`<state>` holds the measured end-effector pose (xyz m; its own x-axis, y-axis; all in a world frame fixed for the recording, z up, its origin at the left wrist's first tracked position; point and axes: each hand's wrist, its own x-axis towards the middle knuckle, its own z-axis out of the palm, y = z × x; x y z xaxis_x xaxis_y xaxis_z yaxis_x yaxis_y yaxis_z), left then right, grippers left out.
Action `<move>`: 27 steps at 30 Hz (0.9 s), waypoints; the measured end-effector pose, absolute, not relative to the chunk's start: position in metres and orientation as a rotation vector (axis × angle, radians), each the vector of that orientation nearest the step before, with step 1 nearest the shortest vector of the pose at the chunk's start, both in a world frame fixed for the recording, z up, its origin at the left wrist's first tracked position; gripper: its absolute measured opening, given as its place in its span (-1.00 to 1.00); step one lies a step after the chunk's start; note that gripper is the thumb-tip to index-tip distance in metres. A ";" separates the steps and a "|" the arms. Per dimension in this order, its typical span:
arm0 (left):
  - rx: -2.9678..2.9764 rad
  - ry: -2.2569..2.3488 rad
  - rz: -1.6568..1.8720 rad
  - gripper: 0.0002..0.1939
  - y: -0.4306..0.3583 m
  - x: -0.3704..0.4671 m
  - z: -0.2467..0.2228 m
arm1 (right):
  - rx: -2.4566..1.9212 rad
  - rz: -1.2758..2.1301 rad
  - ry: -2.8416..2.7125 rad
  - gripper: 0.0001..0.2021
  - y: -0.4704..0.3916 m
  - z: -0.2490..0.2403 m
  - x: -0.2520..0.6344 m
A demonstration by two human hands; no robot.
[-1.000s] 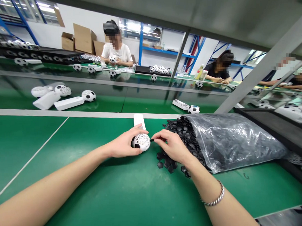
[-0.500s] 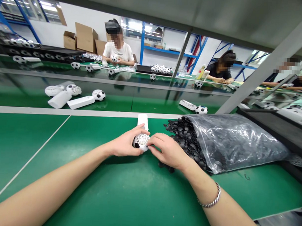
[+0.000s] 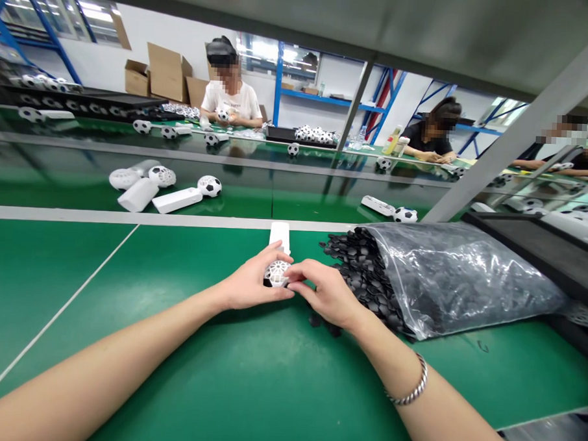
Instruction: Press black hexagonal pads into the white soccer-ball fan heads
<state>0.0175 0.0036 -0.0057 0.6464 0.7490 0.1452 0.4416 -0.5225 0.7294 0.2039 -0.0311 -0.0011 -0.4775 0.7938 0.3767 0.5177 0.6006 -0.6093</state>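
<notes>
A white lattice ball with black patches [image 3: 278, 272] sits near the middle of the green table [image 3: 248, 374], joined to a white handle [image 3: 279, 236] that points away from me. My left hand [image 3: 252, 277] is wrapped round the ball's left side, thumb below and fingers above. At its right side, my right hand [image 3: 318, 286] has thumb and fingertips pinched together against the ball; anything between them is too small to make out. Just right of that hand, black pieces [image 3: 364, 269] spill from a clear plastic bag [image 3: 467, 280].
Beyond the table edge, a belt [image 3: 246, 202] carries white-handled balls [image 3: 210, 186] on the left and another one [image 3: 405, 215] on the right. A black tray [image 3: 540, 257] stands at the right. Slanted metal post [image 3: 492, 144] rises behind the bag. Several people sit across.
The parts on the near belt have shifted right, those on the far belt slightly left. My left hand has moved slightly right and turned the ball; its black patches show less.
</notes>
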 end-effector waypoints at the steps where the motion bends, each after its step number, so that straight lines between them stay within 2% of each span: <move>1: 2.194 0.927 0.608 -0.54 0.002 0.019 -0.006 | -1.052 0.610 -2.110 -0.90 -0.030 -0.003 0.203; 3: 2.192 0.942 0.619 -0.58 0.001 0.020 -0.007 | -1.081 0.741 -1.973 -0.94 -0.027 -0.008 0.200; 8: 2.175 0.946 0.633 -0.58 0.003 0.022 -0.007 | -1.197 0.963 -1.831 -0.85 -0.020 -0.016 0.201; 10: 2.171 0.949 0.637 -0.57 0.004 0.022 -0.008 | -1.317 0.902 -1.922 -0.84 -0.020 -0.010 0.207; 14: 2.162 0.941 0.666 -0.52 0.004 0.022 -0.011 | -1.711 0.538 -2.179 -0.78 -0.026 0.007 0.228; 16: 2.151 0.893 0.726 -0.49 0.004 0.022 -0.013 | -1.873 0.496 -2.228 -0.80 -0.027 0.009 0.236; 20: 2.115 0.881 0.772 -0.48 0.006 0.022 -0.016 | -1.815 0.568 -2.282 -0.98 -0.023 0.002 0.241; 27: 2.001 1.064 0.756 -0.36 0.008 0.014 -0.011 | -1.664 0.406 -2.254 -0.82 -0.017 -0.002 0.233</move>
<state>0.0135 0.0078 -0.0111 0.4838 0.8614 0.1544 0.4288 -0.3871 0.8162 0.2331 -0.0170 -0.0021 -0.2778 0.9574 0.0792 0.8697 0.2857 -0.4026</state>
